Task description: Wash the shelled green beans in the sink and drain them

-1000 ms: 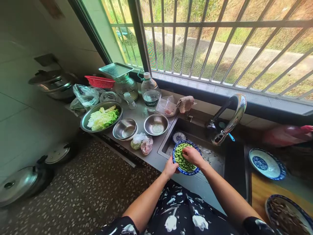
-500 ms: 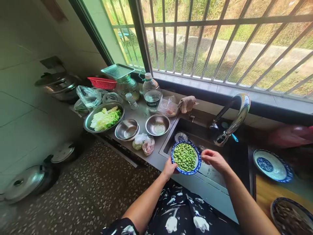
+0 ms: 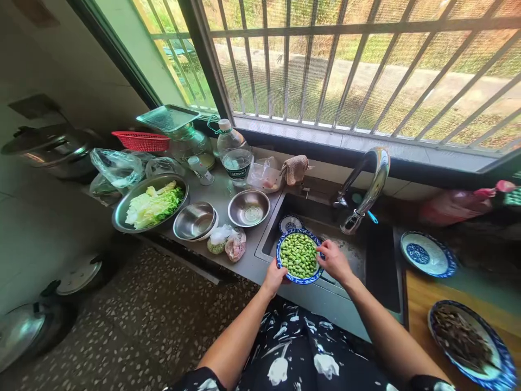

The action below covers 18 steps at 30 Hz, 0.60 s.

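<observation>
My left hand [image 3: 274, 278] grips the lower left rim of a blue-and-white plate [image 3: 306, 280], its thumb over the edge. Green shelled beans [image 3: 298, 254] cover most of that plate, held above the near left part of the sink. At the plate's right side is my right hand [image 3: 334, 262], fingers bent together over the rim and the outermost beans; whatever lies between the fingertips is hidden. Behind the plate, a small patterned dish [image 3: 290, 222] sits inside the sink [image 3: 358, 252].
A curved faucet [image 3: 376, 176] rises behind the sink. Left on the counter are steel bowls [image 3: 249, 208], a basin of cabbage [image 3: 152, 205], bagged food [image 3: 235, 245] and a large water bottle [image 3: 235, 155]. To the right stand a patterned plate [image 3: 439, 255] and a dish of dark strips [image 3: 459, 339].
The view has turned right, so the counter things sit further left. My right hand's fingers have moved from the plate's outer edge inward over its right rim. My left hand keeps its hold.
</observation>
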Each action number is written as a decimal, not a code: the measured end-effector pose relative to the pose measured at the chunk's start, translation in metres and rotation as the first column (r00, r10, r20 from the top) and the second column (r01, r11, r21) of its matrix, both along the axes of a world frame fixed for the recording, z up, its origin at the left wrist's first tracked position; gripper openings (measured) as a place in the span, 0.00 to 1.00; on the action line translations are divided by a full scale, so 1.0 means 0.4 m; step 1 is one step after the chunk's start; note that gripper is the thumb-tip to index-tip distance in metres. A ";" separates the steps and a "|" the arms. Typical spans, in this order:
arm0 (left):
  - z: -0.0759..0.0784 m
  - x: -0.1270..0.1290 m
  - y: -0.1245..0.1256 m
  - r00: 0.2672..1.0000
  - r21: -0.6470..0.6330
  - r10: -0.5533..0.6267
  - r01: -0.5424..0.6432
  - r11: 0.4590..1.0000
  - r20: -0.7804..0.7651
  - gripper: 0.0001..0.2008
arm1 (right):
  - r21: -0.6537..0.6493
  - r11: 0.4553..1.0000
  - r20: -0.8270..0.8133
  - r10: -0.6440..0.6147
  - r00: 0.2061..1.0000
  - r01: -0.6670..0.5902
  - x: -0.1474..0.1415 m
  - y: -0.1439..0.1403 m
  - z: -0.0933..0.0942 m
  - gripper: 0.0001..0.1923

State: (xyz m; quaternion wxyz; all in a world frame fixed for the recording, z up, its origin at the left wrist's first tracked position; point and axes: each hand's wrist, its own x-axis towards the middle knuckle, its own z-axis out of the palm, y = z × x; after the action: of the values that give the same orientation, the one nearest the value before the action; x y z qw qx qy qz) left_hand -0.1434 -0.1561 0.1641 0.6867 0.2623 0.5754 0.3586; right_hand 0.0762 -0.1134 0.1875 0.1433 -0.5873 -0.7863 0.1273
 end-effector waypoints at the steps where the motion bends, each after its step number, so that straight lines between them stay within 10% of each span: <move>1: 0.002 0.004 0.000 1.000 0.008 -0.007 0.007 1.000 -0.001 0.28 | -0.023 1.000 0.095 0.021 0.995 -0.019 -0.020 -0.001 0.019 0.10; 18: 0.027 0.006 -0.003 1.000 0.017 -0.017 0.017 1.000 0.017 0.27 | -0.156 0.986 0.268 0.102 0.958 -0.061 -0.052 0.003 0.041 0.08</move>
State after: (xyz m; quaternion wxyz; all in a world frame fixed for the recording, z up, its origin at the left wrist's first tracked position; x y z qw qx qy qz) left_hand -0.1412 -0.1573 0.1750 0.6924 0.2699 0.5642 0.3596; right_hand 0.0552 -0.1123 0.2039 -0.0163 -0.5754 -0.8107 0.1074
